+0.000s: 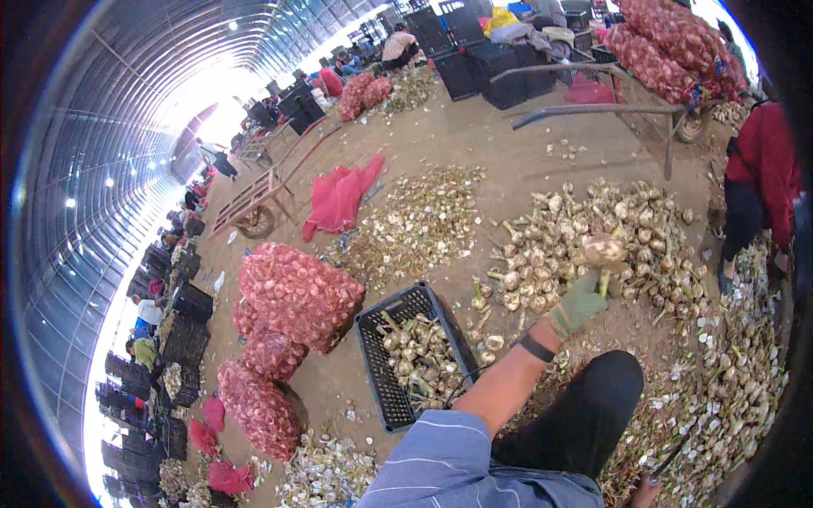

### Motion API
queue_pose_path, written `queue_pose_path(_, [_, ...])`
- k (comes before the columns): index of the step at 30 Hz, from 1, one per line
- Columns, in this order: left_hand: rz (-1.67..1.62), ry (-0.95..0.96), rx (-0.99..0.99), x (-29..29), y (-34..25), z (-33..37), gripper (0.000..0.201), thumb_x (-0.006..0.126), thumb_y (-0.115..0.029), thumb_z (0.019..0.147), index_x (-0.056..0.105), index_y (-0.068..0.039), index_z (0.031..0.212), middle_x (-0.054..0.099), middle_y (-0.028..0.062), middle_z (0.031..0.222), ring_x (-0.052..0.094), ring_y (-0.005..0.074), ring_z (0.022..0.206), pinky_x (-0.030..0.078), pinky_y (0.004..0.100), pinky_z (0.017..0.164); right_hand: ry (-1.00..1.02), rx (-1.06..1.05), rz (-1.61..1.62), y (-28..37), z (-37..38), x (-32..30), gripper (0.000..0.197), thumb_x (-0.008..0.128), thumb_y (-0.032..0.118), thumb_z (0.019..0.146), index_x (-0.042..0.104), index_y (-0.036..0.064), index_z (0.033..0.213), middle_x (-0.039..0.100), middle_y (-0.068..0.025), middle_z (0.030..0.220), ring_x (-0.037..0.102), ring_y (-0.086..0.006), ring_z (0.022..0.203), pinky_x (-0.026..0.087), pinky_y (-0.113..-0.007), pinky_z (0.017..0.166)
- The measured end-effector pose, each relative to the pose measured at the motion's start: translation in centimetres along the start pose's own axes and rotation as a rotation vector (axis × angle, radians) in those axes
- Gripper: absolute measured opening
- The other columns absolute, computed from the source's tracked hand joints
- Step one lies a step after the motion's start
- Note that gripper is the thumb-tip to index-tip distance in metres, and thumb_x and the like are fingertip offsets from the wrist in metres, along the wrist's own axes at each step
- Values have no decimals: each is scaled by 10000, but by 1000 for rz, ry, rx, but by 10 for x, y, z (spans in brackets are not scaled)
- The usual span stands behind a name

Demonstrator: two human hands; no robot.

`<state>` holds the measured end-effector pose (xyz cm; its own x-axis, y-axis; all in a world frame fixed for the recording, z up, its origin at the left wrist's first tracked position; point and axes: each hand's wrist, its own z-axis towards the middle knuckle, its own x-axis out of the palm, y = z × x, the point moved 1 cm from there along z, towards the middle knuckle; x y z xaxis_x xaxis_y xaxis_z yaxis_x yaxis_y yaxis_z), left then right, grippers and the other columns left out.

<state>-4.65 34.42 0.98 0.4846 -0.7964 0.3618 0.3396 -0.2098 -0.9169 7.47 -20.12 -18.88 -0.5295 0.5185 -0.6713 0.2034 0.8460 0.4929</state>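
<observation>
My left hand (580, 305), in a green glove with a dark band at the wrist, is closed around the green stalk of a large garlic bulb (603, 248). The bulb is upright, above a wide heap of garlic with stalks (542, 229) on the ground. At the lower edge, what looks like my right hand (647, 493) is mostly cut off, with a thin dark tool (671, 457) sticking out beside it; its fingers hardly show. To the left of my forearm stands a black plastic crate (396, 415), partly filled with trimmed garlic bulbs (419, 351).
Full pink mesh sacks (292, 292) stand left of the crate. Garlic skins (432, 212) litter the ground ahead. A loaded wheelbarrow (669, 118) is at the far right, near a person in red (766, 169). More garlic and cut stalks (720, 398) lie at right.
</observation>
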Motion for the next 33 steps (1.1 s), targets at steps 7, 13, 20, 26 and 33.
queue_pose_path(7, [124, 214, 17, 130, -53, 37, 313, 718, -154, 844, 624, -45, 1122, 614, -8, 923, 576, 107, 811, 475, 277, 700, -438, -259, 146, -59, 32, 4, 759, 684, 429, 868, 431, -106, 1343, 658, -164, 925, 625, -267, 692, 506, -374, 576])
queue_pose_path(13, [216, 448, -5, 188, -36, 12, 298, 656, -64, 887, 608, -45, 1181, 620, -2, 924, 579, 99, 822, 499, 303, 719, -225, -135, 526, 69, -88, -57, 592, 654, 416, 878, 546, -44, 1235, 570, -173, 1101, 570, -233, 938, 451, -384, 820])
queue_pose_path(20, [630, 847, 60, 270, 12, -76, 366, 728, -117, 783, 646, -21, 1126, 682, 129, 909, 645, 204, 798, 514, 361, 704, -47, -400, 791, 139, -176, -122, 290, 656, 264, 861, 636, -8, 959, 624, -113, 792, 579, -240, 755, 456, -378, 687])
queue_pose_path(26, [438, 1003, -263, 301, 12, -108, 334, 684, -141, 781, 661, -24, 1093, 689, 61, 996, 650, 183, 930, 508, 347, 830, -237, -608, 342, 146, -197, -128, 241, 706, 175, 750, 557, 0, 822, 558, -201, 820, 563, -427, 775, 461, -445, 678])
queue_pose_path(33, [582, 1027, 34, 289, 49, -122, 384, 763, -268, 778, 692, -47, 1085, 708, 138, 1016, 670, 329, 936, 510, 410, 836, -275, -654, 113, 131, -202, -124, 316, 755, 193, 679, 553, 10, 838, 550, -172, 830, 588, -404, 777, 479, -479, 664])
